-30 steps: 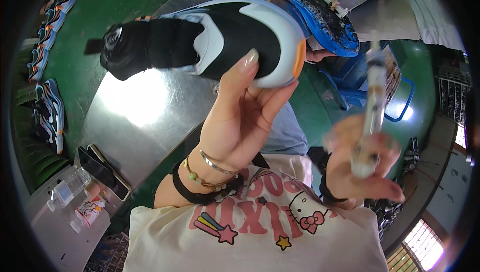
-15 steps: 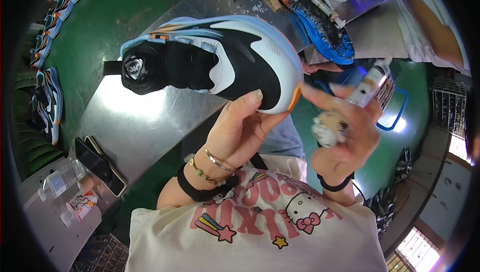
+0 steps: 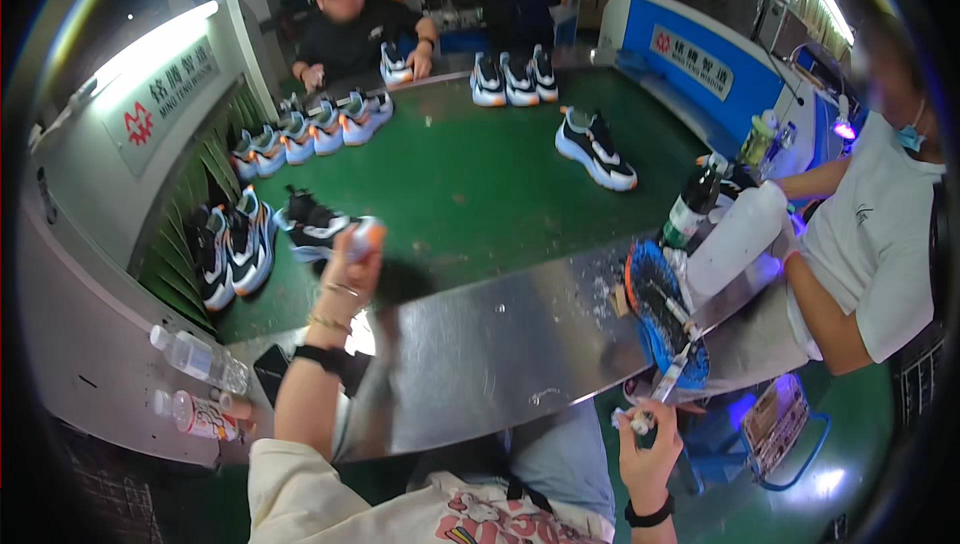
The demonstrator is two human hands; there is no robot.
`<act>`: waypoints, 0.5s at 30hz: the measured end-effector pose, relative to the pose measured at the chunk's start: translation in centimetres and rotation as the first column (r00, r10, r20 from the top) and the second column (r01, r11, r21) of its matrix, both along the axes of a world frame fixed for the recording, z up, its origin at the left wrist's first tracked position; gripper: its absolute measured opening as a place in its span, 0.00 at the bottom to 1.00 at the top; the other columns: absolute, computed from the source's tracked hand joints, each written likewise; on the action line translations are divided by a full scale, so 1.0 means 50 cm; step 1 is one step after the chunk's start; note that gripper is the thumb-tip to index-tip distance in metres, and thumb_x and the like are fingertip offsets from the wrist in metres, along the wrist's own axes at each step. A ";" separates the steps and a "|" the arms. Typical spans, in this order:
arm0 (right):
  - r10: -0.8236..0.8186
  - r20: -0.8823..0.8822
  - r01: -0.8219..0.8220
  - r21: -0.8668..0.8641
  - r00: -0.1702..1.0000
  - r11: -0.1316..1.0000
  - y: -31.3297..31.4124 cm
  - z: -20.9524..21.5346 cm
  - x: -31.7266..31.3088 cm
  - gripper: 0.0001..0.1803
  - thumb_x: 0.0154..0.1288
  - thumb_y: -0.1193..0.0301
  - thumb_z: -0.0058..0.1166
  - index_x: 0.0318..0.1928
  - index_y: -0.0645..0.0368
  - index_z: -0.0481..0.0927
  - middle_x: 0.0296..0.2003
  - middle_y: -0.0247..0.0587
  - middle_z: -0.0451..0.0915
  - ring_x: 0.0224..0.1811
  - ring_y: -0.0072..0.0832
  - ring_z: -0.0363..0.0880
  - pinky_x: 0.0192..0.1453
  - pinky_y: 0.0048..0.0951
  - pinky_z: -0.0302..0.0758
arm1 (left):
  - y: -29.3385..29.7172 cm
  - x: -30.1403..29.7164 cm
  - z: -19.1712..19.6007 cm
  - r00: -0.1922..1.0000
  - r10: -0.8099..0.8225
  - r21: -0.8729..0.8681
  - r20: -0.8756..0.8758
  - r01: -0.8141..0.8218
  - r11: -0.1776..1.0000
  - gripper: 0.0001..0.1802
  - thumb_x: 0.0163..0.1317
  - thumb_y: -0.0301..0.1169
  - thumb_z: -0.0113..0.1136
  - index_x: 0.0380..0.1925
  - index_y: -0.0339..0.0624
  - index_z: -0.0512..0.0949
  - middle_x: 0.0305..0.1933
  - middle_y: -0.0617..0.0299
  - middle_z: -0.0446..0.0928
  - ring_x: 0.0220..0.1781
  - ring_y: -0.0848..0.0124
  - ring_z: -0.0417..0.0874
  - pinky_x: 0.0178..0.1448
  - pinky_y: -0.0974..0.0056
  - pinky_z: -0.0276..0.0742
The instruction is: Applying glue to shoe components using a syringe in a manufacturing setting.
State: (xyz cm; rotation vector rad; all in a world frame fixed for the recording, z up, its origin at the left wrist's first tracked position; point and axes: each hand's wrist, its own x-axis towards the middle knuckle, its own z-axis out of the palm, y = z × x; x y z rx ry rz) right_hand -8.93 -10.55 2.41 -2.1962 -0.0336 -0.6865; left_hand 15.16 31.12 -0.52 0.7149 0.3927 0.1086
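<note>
My left hand (image 3: 352, 266) is closed on the toe end of a black, white and light blue sneaker (image 3: 312, 224), low over the green belt at the left. Two similar sneakers (image 3: 237, 249) stand close beside it. Off the near edge of the metal table, my right hand (image 3: 648, 452) is closed round a slim syringe-like tube (image 3: 672, 376) with a pale label. A whitish wad (image 3: 636, 420) shows at its fingers. The tube's far end overlaps a blue shoe sole (image 3: 650, 279) strewn with black crumbs, where another slim tool (image 3: 672, 306) lies; whether they touch I cannot tell.
Several sneakers (image 3: 325, 132) line the green belt (image 3: 470, 179); one sneaker (image 3: 597, 152) stands apart. A dark bottle (image 3: 692, 206) and white bottle (image 3: 738, 239) stand right, by a seated co-worker (image 3: 880, 234). Plastic bottles (image 3: 205, 359) and a phone (image 3: 270, 372) lie left. Another person (image 3: 365, 29) sits opposite.
The view has risen from close-up to the whole belt. My left hand has carried the sneaker away from my chest to the belt's left; my right hand has moved away from the shoe with the tube.
</note>
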 end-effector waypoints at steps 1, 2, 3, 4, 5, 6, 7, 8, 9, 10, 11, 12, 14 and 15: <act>0.030 0.036 -0.032 0.029 0.999 0.999 0.014 0.001 0.002 0.19 0.48 0.82 0.61 0.42 0.60 0.72 0.30 0.42 0.77 0.30 0.35 0.74 0.35 0.31 0.71 | 0.153 0.018 -0.017 0.999 0.052 0.024 0.015 -0.052 0.998 0.23 0.50 0.46 0.66 0.36 0.38 0.75 0.32 0.60 0.76 0.31 0.70 0.80 0.34 0.73 0.79; 0.060 0.039 -0.063 0.067 0.997 0.996 0.019 0.001 0.000 0.18 0.48 0.83 0.59 0.41 0.60 0.72 0.29 0.42 0.78 0.29 0.34 0.77 0.34 0.30 0.73 | 0.260 0.013 -0.030 0.989 0.110 0.084 0.101 -0.119 0.989 0.24 0.51 0.46 0.66 0.39 0.39 0.74 0.39 0.56 0.77 0.39 0.67 0.80 0.43 0.71 0.78; 0.036 0.029 -0.038 0.074 0.999 0.997 0.007 0.001 -0.003 0.16 0.49 0.84 0.58 0.40 0.61 0.73 0.28 0.42 0.79 0.28 0.33 0.79 0.33 0.28 0.75 | 0.260 0.013 -0.021 0.993 0.118 0.144 0.003 -0.117 0.983 0.23 0.52 0.45 0.64 0.40 0.40 0.74 0.44 0.54 0.76 0.46 0.65 0.79 0.50 0.70 0.75; 0.013 0.050 -0.017 0.077 0.999 0.997 0.006 0.001 -0.006 0.16 0.49 0.84 0.58 0.40 0.61 0.73 0.28 0.42 0.79 0.28 0.33 0.79 0.33 0.28 0.75 | 0.280 0.018 0.001 0.991 0.094 0.106 -0.099 -0.083 0.991 0.23 0.53 0.45 0.63 0.40 0.39 0.74 0.46 0.53 0.76 0.47 0.65 0.79 0.48 0.69 0.76; 0.016 0.035 -0.020 0.135 0.999 0.991 0.006 0.000 -0.006 0.15 0.50 0.85 0.57 0.40 0.62 0.73 0.27 0.42 0.80 0.29 0.32 0.81 0.34 0.26 0.76 | 0.283 0.027 0.012 0.994 0.082 0.165 -0.077 -0.069 0.984 0.22 0.53 0.45 0.63 0.40 0.39 0.74 0.44 0.54 0.77 0.45 0.65 0.79 0.46 0.68 0.77; 0.022 0.012 -0.024 0.196 1.000 0.980 0.011 0.000 -0.009 0.14 0.50 0.85 0.56 0.39 0.62 0.73 0.26 0.42 0.80 0.30 0.31 0.83 0.35 0.25 0.77 | 0.291 0.031 0.018 0.995 0.072 0.228 -0.063 -0.056 0.972 0.22 0.53 0.45 0.63 0.39 0.40 0.74 0.43 0.54 0.77 0.43 0.66 0.80 0.44 0.68 0.77; -0.002 -0.044 0.013 0.241 0.999 0.971 0.009 0.005 -0.013 0.15 0.49 0.83 0.60 0.39 0.62 0.74 0.25 0.40 0.82 0.32 0.28 0.84 0.37 0.23 0.77 | 0.302 0.032 0.010 0.987 0.116 0.218 -0.107 -0.091 0.972 0.21 0.52 0.45 0.63 0.38 0.40 0.74 0.41 0.55 0.77 0.40 0.66 0.80 0.41 0.68 0.78; -0.015 -0.045 0.026 0.247 0.999 0.969 0.009 0.003 -0.022 0.15 0.49 0.83 0.60 0.39 0.62 0.74 0.25 0.40 0.82 0.32 0.28 0.84 0.37 0.23 0.77 | 0.311 0.035 0.001 0.975 0.158 0.211 -0.154 -0.124 0.969 0.21 0.52 0.45 0.63 0.37 0.40 0.74 0.39 0.55 0.77 0.38 0.66 0.80 0.39 0.69 0.78; -0.022 -0.058 0.036 0.242 0.998 0.970 -0.002 -0.003 -0.025 0.16 0.48 0.81 0.62 0.39 0.62 0.74 0.25 0.40 0.82 0.31 0.27 0.84 0.37 0.23 0.77 | 0.289 0.050 -0.002 0.968 0.112 0.187 -0.225 -0.070 0.980 0.19 0.52 0.44 0.63 0.34 0.41 0.74 0.35 0.56 0.76 0.33 0.66 0.79 0.36 0.69 0.78; -0.035 -0.073 0.051 0.240 0.997 0.969 -0.010 -0.009 -0.026 0.17 0.46 0.80 0.65 0.39 0.61 0.74 0.25 0.39 0.82 0.31 0.25 0.83 0.37 0.22 0.77 | 0.267 0.055 -0.010 0.964 0.107 0.208 -0.244 -0.056 0.977 0.20 0.50 0.44 0.65 0.33 0.40 0.73 0.34 0.56 0.76 0.32 0.66 0.79 0.35 0.69 0.79; -0.051 -0.064 0.064 0.237 0.997 0.969 -0.016 -0.011 -0.029 0.19 0.44 0.76 0.68 0.39 0.60 0.75 0.25 0.38 0.82 0.30 0.23 0.83 0.36 0.21 0.77 | 0.263 0.049 -0.014 0.975 0.089 0.322 -0.202 -0.020 0.946 0.23 0.47 0.46 0.67 0.33 0.40 0.73 0.34 0.56 0.76 0.31 0.67 0.79 0.35 0.70 0.79; -0.088 -0.068 0.102 0.237 0.994 0.966 -0.021 -0.010 -0.032 0.19 0.44 0.76 0.68 0.39 0.60 0.75 0.25 0.38 0.82 0.30 0.23 0.83 0.36 0.21 0.77 | 0.277 0.042 -0.022 0.963 0.080 0.382 -0.258 0.026 0.924 0.26 0.45 0.48 0.68 0.33 0.38 0.73 0.33 0.56 0.76 0.29 0.68 0.79 0.34 0.71 0.79; -0.114 -0.128 0.139 0.204 0.985 0.969 -0.035 -0.002 -0.035 0.20 0.43 0.75 0.69 0.39 0.61 0.76 0.25 0.39 0.82 0.28 0.23 0.83 0.35 0.21 0.77 | 0.340 0.050 -0.077 0.935 0.103 0.449 -0.340 0.065 0.891 0.26 0.44 0.52 0.67 0.36 0.48 0.74 0.28 0.60 0.76 0.25 0.71 0.78 0.29 0.72 0.77; -0.150 -0.122 0.171 0.183 0.981 0.968 -0.039 0.006 -0.036 0.21 0.42 0.73 0.70 0.39 0.60 0.77 0.24 0.39 0.82 0.27 0.23 0.82 0.33 0.21 0.76 | 0.382 0.052 -0.120 0.923 0.144 0.470 -0.358 0.045 0.881 0.25 0.45 0.54 0.66 0.37 0.52 0.74 0.26 0.62 0.76 0.23 0.73 0.77 0.23 0.74 0.74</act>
